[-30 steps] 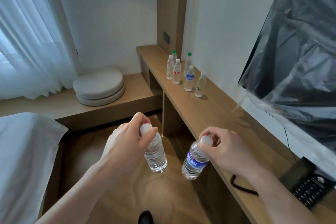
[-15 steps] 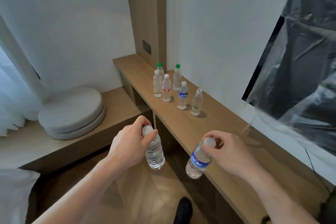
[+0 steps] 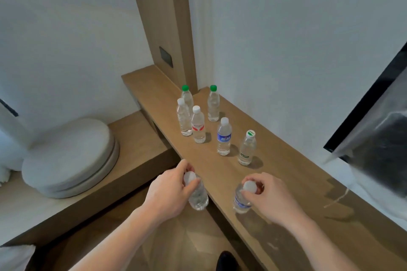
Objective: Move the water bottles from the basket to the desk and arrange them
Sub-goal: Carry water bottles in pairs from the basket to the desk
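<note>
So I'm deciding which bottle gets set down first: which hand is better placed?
Right. The right hand holds its blue-labelled bottle over the desk; the left hand holds its clear bottle at the desk's front edge, partly over the floor.

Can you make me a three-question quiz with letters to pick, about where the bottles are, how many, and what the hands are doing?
1. Where do the standing clear plastic water bottles stand?
A. on the long wooden desk
B. on the round grey cushions
C. on the floor

2. How many bottles stand on the desk unheld?
A. four
B. six
C. nine

3. What is the left hand doing?
A. lying flat on the desk
B. gripping a clear white-capped bottle by its top
C. hanging empty

Answers: 1 A, they stand grouped on the desk top. 2 B, six caps show. 3 B, fingers curl round the cap.
</note>
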